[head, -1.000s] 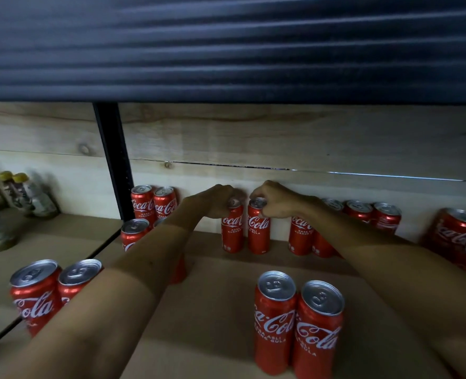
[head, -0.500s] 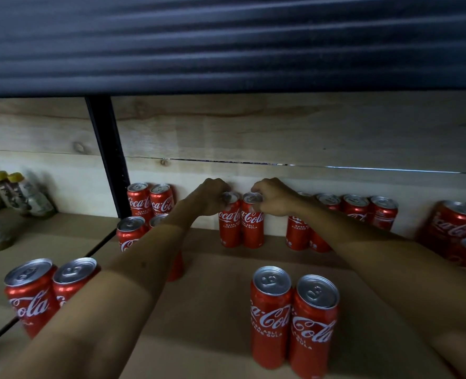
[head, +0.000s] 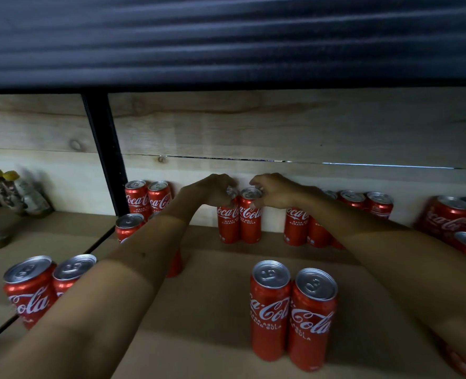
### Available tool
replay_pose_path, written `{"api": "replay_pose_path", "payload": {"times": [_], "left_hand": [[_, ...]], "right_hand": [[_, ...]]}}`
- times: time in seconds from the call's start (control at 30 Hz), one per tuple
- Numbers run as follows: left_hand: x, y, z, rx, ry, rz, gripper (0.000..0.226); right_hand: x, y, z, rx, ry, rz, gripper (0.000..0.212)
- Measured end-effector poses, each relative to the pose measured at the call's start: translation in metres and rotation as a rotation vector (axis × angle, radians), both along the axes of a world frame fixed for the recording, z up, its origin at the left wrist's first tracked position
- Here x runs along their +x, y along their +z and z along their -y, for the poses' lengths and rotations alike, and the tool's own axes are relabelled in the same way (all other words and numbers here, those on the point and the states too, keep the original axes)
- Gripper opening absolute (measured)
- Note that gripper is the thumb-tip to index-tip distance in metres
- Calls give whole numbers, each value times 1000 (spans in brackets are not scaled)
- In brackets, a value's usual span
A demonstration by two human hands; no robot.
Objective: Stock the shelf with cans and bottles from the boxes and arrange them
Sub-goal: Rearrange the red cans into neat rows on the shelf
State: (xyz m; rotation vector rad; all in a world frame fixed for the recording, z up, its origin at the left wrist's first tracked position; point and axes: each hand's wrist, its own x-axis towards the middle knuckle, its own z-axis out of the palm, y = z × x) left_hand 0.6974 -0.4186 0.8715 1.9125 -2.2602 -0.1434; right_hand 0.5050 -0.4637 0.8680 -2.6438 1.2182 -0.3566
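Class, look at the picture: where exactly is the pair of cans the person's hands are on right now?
In the head view, the pair of cans stands upright, centre, against the shelf's wooden back wall, left hand and right hand gripping their tops.

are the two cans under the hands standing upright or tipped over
Upright. Both cans stand on their bases against the back wall, silver tops facing up, with the left hand and right hand gripping their rims.

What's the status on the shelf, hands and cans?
Left hand grips left can at its top; right hand grips right can. Both upright, touching, at back wall. Nothing in the way.
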Motion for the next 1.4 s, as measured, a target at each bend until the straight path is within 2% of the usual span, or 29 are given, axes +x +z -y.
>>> {"api": "replay_pose_path", "payload": {"times": [0.1,0.27,0.43,0.53,0.6,0.7,0.97,1.07,1.23,1.4], "left_hand": [[-11,5,3,-98,-23,-39,63],[-45,8,13,-265,-168,-98,46],[-97,2,26,-222,-293,-97,44],[-120,-6,32,-125,-337,-63,47],[-128,-11,34,-94,-334,-85,44],[-132,-12,34,-91,-323,-124,39],[-126,-6,7,-92,-317,-146,49],[-115,0,-14,-75,-340,-136,54],[-75,1,-51,-18,-321,-126,41],[-30,5,-91,31,-231,-79,52]], "right_hand": [[-24,14,-2,-24,-16,-2,66],[-82,33,-1,-110,-174,-38,45],[-121,24,-8,-63,-237,-167,32],[-129,14,-9,-63,-232,-189,40],[-129,13,-11,-118,-205,-192,37],[-128,13,-14,-122,-154,-203,35],[-126,14,-29,-73,-115,-170,48],[-120,19,-44,-35,-79,-142,47],[-88,24,-77,31,43,-139,41],[-36,26,-107,19,170,-153,46]]}}
